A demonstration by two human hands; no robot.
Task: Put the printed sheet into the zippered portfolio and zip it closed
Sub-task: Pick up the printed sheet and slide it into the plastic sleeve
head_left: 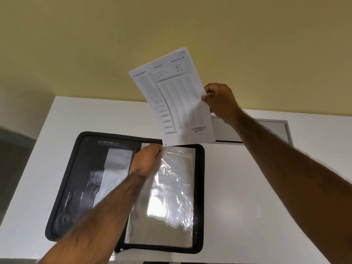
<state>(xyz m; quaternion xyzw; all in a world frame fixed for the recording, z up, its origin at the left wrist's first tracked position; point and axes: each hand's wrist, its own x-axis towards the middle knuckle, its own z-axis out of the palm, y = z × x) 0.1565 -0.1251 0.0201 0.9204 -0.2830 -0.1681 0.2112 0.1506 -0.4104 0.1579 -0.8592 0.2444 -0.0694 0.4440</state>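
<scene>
The portfolio (200, 178) lies open and flat on the desk (247, 187). The right hand (219, 100) pinches the printed sheet (175, 96) by its right edge, long axis near vertical, above the portfolio's far rim. Just below the sheet's bottom edge, the left hand (148, 159) pinches the top of the clear sleeve (171, 187), probably to open its mouth.

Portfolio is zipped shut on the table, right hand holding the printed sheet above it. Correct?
No: the head view shows the portfolio lying open on the table, not zipped shut. The right hand does hold the printed sheet above it.
</scene>
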